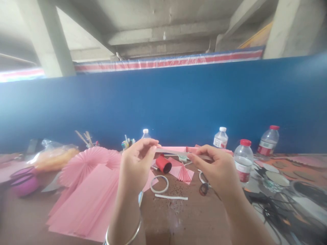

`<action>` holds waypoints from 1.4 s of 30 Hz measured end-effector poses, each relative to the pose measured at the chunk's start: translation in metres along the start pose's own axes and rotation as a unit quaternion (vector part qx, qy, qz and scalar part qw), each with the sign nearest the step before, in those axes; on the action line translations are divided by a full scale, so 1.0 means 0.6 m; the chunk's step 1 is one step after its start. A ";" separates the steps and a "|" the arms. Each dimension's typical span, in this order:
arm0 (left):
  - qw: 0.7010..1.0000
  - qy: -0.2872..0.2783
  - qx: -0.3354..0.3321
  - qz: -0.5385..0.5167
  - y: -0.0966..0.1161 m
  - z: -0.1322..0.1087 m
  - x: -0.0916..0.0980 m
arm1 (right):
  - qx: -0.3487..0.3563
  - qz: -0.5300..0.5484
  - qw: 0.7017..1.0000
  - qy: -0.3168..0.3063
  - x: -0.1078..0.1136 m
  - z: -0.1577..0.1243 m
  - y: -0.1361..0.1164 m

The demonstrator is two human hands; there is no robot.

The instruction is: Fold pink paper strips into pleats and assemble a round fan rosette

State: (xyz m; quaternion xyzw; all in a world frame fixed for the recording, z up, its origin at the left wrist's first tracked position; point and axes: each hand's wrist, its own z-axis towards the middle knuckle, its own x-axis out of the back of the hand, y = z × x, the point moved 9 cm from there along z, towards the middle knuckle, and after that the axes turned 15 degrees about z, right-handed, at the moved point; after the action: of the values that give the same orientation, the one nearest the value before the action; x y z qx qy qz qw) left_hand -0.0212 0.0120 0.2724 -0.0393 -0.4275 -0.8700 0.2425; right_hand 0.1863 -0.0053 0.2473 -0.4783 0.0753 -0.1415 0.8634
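Both hands are raised over the middle of the table, a narrow pale strip (172,152) stretched between them. One end is pinched between the thumb and fingers of my left hand (139,161). My right hand (213,165) pinches the strip farther right. Just behind it runs a long, narrow folded pink paper (175,148) with a dark red mark near its middle; whether my fingers grip this too, I cannot tell. Below lie a tape roll (159,184), a short white strip (171,197), a red cylinder (163,164) and a small pleated pink fan (184,174).
Pink paper sheets (87,200) and pleated rosettes (84,165) cover the left side, beside a purple container (25,182). Water bottles (244,161) stand at the right, near tangled black cables (270,207). A blue partition (163,102) closes off the back.
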 end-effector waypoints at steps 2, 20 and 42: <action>1.000 -0.002 -0.013 0.001 0.004 -0.001 -0.001 | -0.023 0.015 1.000 -0.011 -0.003 0.001 0.008; 0.997 -0.058 -0.007 -0.059 0.003 -0.006 -0.021 | -0.070 0.001 0.997 -0.028 -0.002 0.012 0.050; 0.991 0.066 -0.005 -0.117 0.000 0.004 0.001 | -0.257 0.328 0.879 -0.230 -0.120 -0.058 0.050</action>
State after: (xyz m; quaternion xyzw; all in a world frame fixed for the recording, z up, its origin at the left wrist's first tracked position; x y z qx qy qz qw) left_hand -0.0224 0.0135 0.2739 0.0675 -0.4076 -0.8953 0.1662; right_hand 0.1141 0.0045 0.2032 -0.6502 0.0614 0.2883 0.7003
